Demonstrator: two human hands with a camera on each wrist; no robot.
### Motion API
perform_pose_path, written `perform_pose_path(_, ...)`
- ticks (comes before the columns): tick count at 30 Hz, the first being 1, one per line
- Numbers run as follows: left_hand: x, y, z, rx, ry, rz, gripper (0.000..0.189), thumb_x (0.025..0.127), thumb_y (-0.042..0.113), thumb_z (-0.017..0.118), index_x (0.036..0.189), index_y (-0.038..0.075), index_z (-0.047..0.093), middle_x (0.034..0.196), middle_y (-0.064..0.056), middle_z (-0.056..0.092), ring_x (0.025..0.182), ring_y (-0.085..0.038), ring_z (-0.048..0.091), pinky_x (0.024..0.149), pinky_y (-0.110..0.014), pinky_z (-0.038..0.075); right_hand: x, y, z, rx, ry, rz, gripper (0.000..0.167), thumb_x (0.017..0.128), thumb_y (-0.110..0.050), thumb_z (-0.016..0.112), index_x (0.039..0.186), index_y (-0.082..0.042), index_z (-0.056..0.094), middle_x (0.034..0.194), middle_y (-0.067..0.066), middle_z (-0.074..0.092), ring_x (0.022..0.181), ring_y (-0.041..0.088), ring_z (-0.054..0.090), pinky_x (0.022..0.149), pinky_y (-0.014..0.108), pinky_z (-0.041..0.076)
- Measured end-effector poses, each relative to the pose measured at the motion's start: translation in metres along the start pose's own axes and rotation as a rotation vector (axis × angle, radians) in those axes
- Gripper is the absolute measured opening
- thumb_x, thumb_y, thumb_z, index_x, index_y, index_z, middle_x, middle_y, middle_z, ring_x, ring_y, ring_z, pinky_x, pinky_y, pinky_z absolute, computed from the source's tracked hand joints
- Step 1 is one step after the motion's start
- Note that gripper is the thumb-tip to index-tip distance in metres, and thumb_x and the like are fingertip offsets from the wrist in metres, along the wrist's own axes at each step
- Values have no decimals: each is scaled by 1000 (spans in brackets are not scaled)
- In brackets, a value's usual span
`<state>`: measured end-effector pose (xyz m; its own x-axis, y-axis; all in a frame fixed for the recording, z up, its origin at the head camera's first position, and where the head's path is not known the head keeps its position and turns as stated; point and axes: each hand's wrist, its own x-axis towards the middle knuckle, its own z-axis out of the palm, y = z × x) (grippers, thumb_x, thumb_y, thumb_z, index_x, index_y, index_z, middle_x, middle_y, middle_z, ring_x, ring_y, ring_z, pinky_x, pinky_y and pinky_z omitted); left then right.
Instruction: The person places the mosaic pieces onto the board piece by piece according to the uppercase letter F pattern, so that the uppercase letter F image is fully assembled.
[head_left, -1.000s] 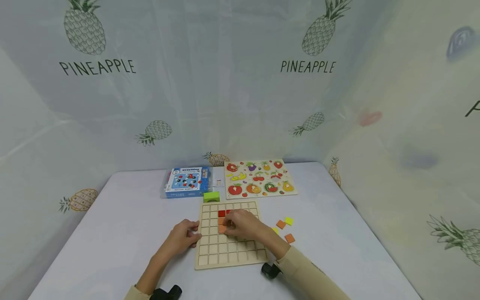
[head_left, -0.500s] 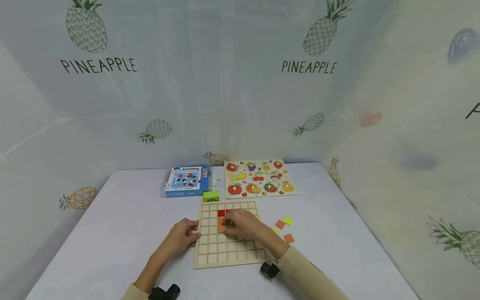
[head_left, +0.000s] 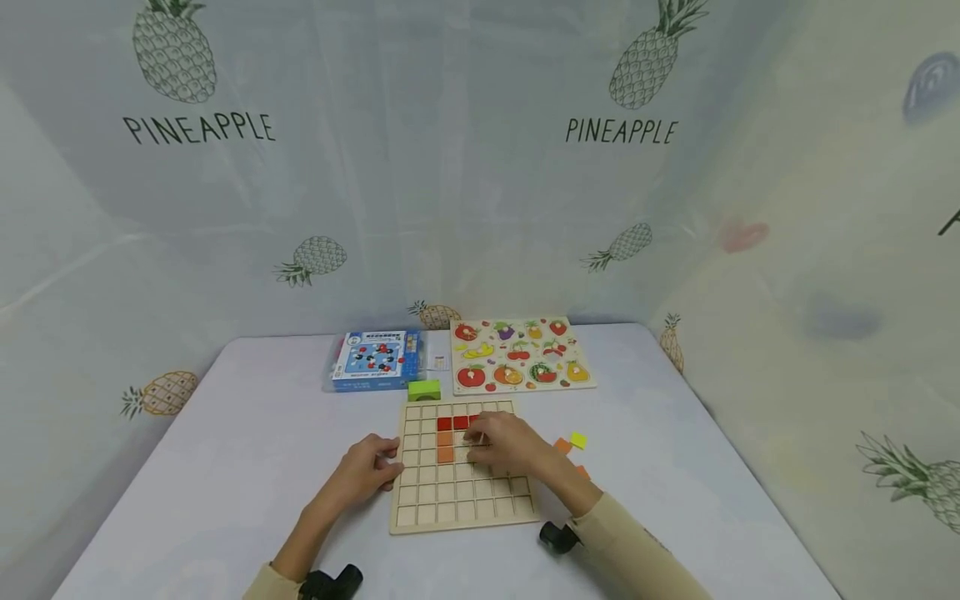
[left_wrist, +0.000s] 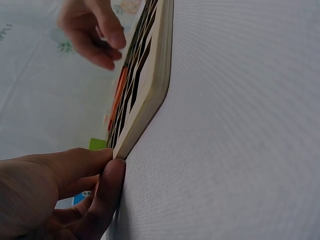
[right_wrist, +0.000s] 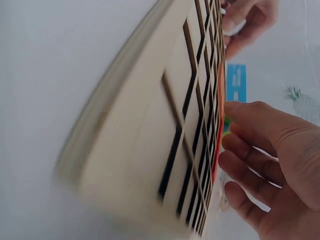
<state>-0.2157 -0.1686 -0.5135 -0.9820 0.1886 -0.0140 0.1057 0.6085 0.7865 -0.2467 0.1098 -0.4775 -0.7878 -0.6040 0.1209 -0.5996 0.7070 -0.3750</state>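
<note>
A wooden grid board [head_left: 425,500] lies on the table before me. My left hand [head_left: 363,469] pinches its left edge between thumb and finger; the left wrist view shows the thumb [left_wrist: 90,160] at the rim. Red square tiles [head_left: 444,423] sit in a row near the far side, their right end partly covered by my right hand [head_left: 506,442]. Below the leftmost red one are two orange tiles [head_left: 446,455]. My right hand hovers over the board beside them, and its fingers [right_wrist: 245,165] look loosely bent in the right wrist view, with no tile visible between them.
Loose orange [head_left: 562,446] and yellow tiles [head_left: 578,440] lie right of the board, partly behind my right forearm. Beyond the board are a green block [head_left: 424,390], a blue box [head_left: 371,362] and a fruit puzzle board [head_left: 521,354]. A curtain hangs behind the table.
My right hand has moved off the orange tiles toward the right, leaving both in view in their cells. More of the red row shows. The left hand stays at the board's edge.
</note>
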Motion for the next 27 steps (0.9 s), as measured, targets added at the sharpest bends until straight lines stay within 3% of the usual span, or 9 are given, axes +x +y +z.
perform_pose_path(7, 0, 1, -1, -11, -2, -5, 45, 83, 2, 73, 126, -7, 61, 95, -9, 59, 61, -11, 59, 49, -21, 52, -30, 28, -20, -7, 18, 114, 25, 84, -26, 78, 105, -12, 74, 93, -4, 68, 83, 11, 62, 70, 23, 51)
perform_pose_path(16, 3, 1, -2, -1, -8, 1, 46, 84, 2, 73, 127, -7, 61, 96, -10, 59, 62, -11, 59, 49, -20, 52, -75, 62, -37, -76, 72, 251, 33, 79, -24, 82, 108, -12, 73, 102, -1, 67, 77, 9, 55, 67, 24, 49)
perform_pose_path(27, 2, -4, 0, 2, -8, -3, 46, 84, 3, 73, 127, -6, 61, 94, -8, 59, 60, -12, 57, 49, -20, 51, -96, 80, -38, -101, 77, 315, 31, 80, -28, 81, 105, -12, 74, 94, -6, 67, 82, 9, 58, 74, 26, 55)
